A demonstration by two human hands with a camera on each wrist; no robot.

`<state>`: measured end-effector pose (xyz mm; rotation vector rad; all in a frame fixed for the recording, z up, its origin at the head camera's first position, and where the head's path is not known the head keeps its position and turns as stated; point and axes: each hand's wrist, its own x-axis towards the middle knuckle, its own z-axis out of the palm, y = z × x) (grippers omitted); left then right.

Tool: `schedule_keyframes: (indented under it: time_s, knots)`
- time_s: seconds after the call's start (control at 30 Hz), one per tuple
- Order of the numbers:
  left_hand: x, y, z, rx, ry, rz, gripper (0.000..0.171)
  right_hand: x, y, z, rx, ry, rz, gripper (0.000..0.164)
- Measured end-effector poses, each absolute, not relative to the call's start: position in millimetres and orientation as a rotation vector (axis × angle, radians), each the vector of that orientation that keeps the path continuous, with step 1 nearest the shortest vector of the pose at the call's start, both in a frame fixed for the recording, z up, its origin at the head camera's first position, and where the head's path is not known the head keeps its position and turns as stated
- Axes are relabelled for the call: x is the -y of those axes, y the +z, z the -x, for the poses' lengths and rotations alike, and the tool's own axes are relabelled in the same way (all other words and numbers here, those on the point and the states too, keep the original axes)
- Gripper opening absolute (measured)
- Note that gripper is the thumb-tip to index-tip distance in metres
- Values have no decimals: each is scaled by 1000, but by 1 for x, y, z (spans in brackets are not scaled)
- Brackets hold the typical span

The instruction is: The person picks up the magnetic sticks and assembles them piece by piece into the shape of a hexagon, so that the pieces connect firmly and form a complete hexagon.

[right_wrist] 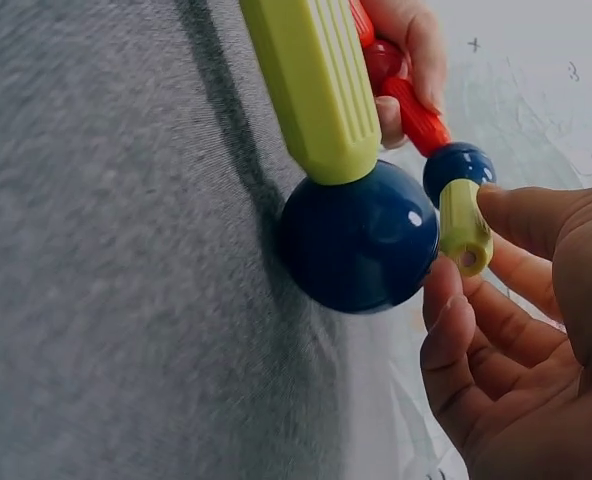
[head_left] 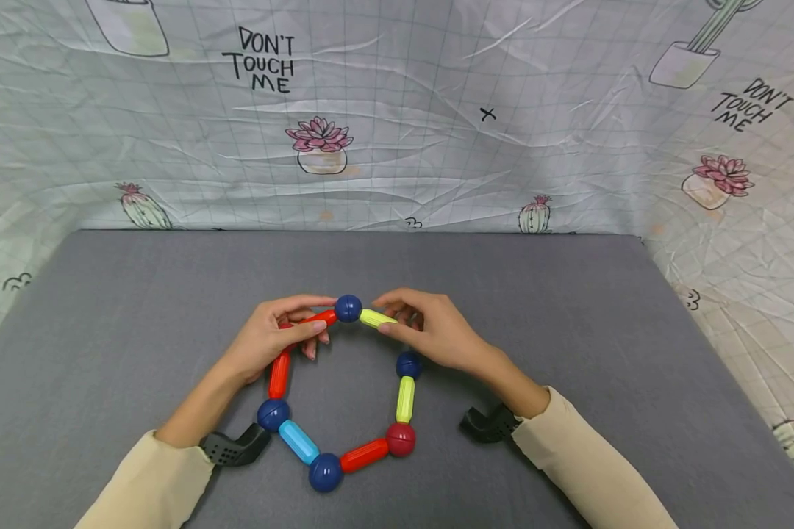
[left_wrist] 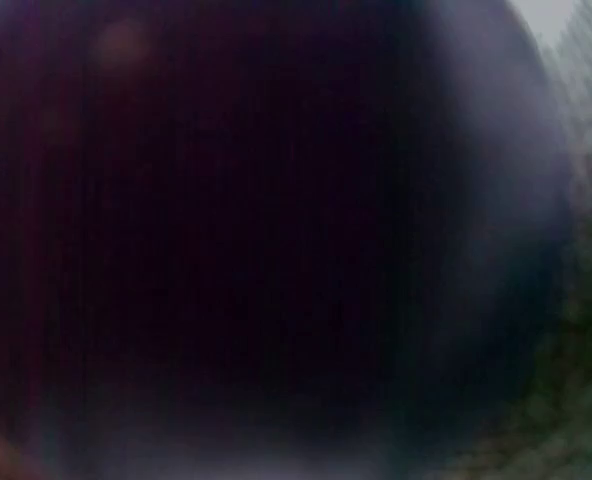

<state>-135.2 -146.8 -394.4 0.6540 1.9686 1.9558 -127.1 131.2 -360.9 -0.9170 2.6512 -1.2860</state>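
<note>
A ring of toy magnetic sticks and balls lies between the hands, with a gap at its upper right. My left hand (head_left: 271, 334) pinches a red stick (head_left: 327, 317) joined to the top blue ball (head_left: 348, 308). My right hand (head_left: 433, 327) pinches a yellow-green stick (head_left: 376, 318) on that ball's other side; its free end (right_wrist: 468, 258) faces the right wrist camera. Below it, apart from the stick, a second blue ball (head_left: 408, 364) caps another yellow-green stick (head_left: 405, 400). A red ball (right_wrist: 386, 62) shows partly behind my left fingers.
Round the ring lie a red stick (head_left: 280, 376), a blue ball (head_left: 273, 415), a light blue stick (head_left: 298, 441), another blue ball (head_left: 326, 472), a red stick (head_left: 364, 455) and a red ball (head_left: 401, 439) on the grey table (head_left: 536, 308). A dark shape fills most of the left wrist view.
</note>
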Motion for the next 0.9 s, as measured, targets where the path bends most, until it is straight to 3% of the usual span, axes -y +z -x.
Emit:
schedule_keyframes:
  time_s: [0.43,0.9]
  knots:
    - [146,-398,137,-1995,1990,-700,33,-149,-364,100,-2693,-916,786,51]
    - [147,-398,136,-1991,1977,-685,33,-157,-359,96,-2742,-1057,755,44]
